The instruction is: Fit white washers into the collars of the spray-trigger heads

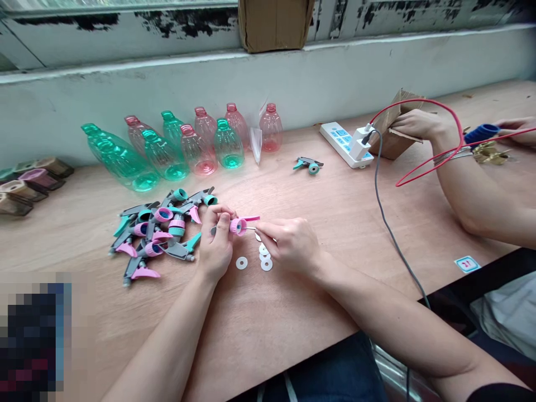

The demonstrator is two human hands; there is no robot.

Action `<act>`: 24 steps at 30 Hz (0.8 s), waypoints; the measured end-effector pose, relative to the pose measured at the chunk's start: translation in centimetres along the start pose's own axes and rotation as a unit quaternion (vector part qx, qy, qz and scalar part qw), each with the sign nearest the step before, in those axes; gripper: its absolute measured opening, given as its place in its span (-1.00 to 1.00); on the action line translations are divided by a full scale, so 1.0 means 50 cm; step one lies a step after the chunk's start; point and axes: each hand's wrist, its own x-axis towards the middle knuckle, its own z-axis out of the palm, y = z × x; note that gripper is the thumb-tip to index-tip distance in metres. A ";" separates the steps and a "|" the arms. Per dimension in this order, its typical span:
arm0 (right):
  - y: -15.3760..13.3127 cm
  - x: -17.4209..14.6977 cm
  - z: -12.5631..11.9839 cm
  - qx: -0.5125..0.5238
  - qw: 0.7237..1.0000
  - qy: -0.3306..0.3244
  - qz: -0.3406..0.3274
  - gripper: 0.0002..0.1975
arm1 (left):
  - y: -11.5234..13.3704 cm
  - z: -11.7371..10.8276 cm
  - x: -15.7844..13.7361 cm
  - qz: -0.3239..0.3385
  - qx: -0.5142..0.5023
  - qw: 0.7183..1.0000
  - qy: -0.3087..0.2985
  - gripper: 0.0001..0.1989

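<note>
the left hand [215,245] grips a pink-and-grey plastic spray head [235,226], opening toward the right hand [293,243], which pinches a thin metallic rod [250,228].

From my end I see a wooden table [259,318]. Taking the pile of spray heads [161,234] as landmark, green and red bottles [196,152] are grouped behind it, white washers [264,257] lie to its right, and farther right, toward the wall, are a lone spray head [313,167] and a power strip [336,139].
</note>
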 end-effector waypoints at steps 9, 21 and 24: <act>0.020 -0.001 -0.003 0.038 0.996 0.042 -0.068 -0.66 | 0.009 0.003 0.002 -0.030 -0.085 0.995 -0.048 -0.81; -0.013 -0.005 0.027 0.330 0.940 0.075 0.036 -0.78 | 0.012 0.011 -0.003 -0.082 -0.171 0.982 -0.012 -0.77; -0.019 -0.005 0.030 0.348 0.933 0.083 0.044 -0.78 | 0.009 0.008 -0.002 -0.074 -0.170 0.983 -0.016 -0.78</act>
